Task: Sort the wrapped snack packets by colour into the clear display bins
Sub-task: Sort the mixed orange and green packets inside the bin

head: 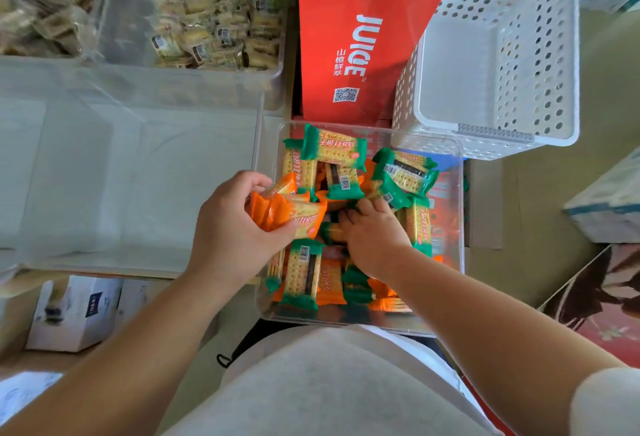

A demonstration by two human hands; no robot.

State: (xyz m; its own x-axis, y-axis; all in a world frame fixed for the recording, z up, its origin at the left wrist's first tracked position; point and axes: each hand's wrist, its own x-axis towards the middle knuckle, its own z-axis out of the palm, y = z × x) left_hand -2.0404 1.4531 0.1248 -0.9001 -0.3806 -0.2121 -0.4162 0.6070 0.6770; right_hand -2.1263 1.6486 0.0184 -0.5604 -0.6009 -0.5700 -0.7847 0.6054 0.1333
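On the tan floor (pixel 540 214) rest a white perforated basket (pixel 502 55), a pale box (pixel 609 207) and a patterned mat (pixel 595 300).

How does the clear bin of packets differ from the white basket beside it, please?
The clear bin has plain see-through walls; the white basket is opaque and perforated. The bin holds orange packets and green packets; the basket shows none. The left hand, gripping orange packets, and the right hand are in the bin; neither touches the basket. Both are open-topped and rectangular.

Left clear bin (pixel 138 176) is open above; juice box (pixel 349 37) and basket (pixel 485 55) block beyond.
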